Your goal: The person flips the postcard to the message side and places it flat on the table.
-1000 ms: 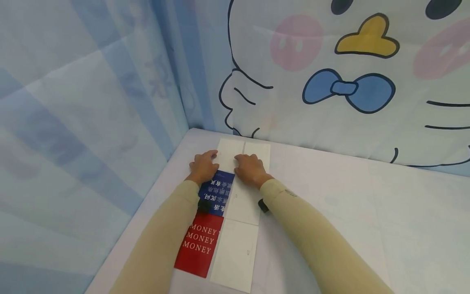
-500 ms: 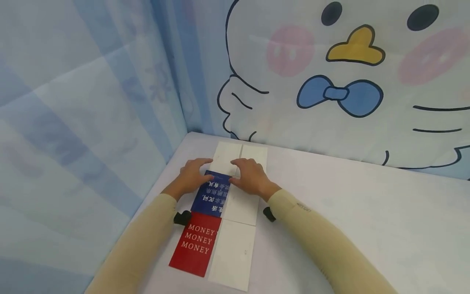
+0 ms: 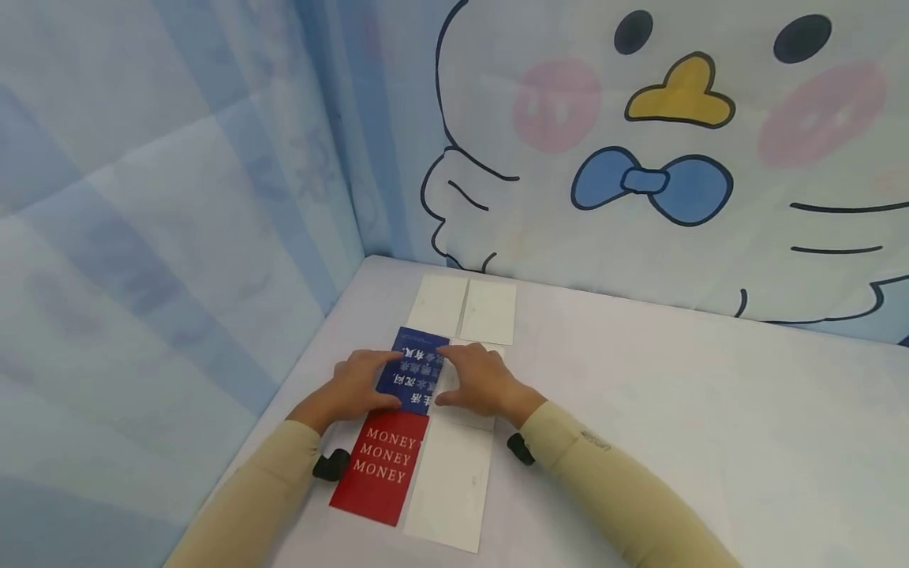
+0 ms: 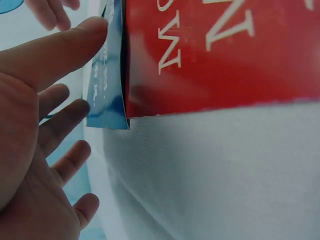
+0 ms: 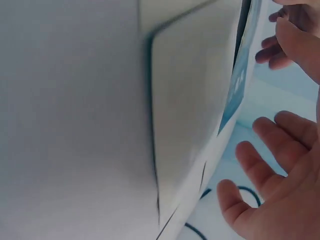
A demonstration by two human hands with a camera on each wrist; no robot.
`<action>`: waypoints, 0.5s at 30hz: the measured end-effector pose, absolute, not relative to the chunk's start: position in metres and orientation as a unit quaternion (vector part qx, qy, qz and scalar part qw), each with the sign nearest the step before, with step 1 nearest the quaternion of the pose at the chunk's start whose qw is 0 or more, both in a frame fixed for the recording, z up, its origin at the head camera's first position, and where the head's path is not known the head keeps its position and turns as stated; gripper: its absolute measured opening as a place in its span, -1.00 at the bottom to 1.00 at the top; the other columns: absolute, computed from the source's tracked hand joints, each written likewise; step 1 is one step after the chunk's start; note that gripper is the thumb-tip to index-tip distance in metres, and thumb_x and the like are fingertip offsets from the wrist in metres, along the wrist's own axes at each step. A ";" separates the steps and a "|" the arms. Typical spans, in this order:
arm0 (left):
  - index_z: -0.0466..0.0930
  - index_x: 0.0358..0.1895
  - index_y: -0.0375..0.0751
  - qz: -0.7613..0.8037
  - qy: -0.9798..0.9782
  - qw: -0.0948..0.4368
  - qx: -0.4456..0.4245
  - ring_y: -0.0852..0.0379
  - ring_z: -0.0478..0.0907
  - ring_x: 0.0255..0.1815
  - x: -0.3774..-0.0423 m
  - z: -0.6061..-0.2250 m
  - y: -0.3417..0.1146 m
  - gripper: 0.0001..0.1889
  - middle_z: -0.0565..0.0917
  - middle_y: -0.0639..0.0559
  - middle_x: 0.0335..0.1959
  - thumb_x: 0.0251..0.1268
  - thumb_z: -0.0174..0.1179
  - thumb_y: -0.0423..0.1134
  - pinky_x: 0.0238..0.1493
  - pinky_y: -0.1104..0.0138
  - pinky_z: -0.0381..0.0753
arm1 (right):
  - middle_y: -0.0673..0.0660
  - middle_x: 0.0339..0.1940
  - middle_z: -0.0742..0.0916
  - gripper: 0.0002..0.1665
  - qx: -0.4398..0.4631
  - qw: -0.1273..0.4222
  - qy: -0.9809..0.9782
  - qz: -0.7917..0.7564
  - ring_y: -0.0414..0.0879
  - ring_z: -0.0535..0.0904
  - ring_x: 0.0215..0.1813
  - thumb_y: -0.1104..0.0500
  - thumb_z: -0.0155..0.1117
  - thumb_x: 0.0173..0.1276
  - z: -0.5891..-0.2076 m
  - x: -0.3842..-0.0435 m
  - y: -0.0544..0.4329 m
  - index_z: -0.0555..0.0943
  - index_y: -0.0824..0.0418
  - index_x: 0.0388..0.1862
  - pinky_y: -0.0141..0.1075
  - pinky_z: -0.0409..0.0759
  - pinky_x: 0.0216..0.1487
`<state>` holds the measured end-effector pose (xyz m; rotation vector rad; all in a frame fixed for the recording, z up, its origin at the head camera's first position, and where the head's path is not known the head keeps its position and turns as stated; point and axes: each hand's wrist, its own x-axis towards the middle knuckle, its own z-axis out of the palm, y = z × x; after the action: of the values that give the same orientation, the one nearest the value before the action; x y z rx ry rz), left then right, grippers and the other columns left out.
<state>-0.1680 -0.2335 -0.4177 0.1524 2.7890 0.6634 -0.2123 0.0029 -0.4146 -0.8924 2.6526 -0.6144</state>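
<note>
A blue card (image 3: 417, 367) with white lettering lies flat on the table between both hands. My left hand (image 3: 351, 386) is at its left side, thumb and fingers spread apart, the thumb tip near its front corner. My right hand (image 3: 485, 384) hovers over the white card (image 3: 446, 386) beside it, with fingertips at the blue card's right edge. In the left wrist view the left thumb overlaps the blue card (image 4: 107, 95), whose edge stands slightly raised along the red card (image 4: 225, 60). The right wrist view has the right hand (image 5: 280, 175) with fingers loosely bent, holding nothing.
Two white cards (image 3: 436, 304) lie side by side at the far end. A red card (image 3: 379, 469) lettered MONEY and another white card (image 3: 450, 485) lie nearer me. A blue-striped curtain (image 3: 177, 197) borders the table (image 3: 675, 410) on the left; a cartoon-print backdrop (image 3: 547, 213) hangs behind.
Both hands have drawn back toward me, from the far white cards to the blue card. Their fingers have spread wider. The cards keep their layout.
</note>
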 end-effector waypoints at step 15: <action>0.49 0.39 -0.09 0.212 0.963 0.155 0.054 -0.20 0.33 0.33 -0.169 -0.418 -0.240 -0.32 0.49 -0.21 0.32 0.19 0.43 -0.04 0.26 -0.20 0.24 | 0.11 0.32 0.60 -0.14 -0.313 0.152 0.929 -0.127 0.08 0.39 0.38 -0.16 0.46 0.21 -0.413 -0.193 -0.026 0.44 0.10 0.45 0.14 0.24 0.28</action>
<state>-0.1687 -0.2401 -0.4176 0.1541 2.7600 0.6080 -0.1926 -0.0258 -0.4126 -0.8994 2.6651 -0.3637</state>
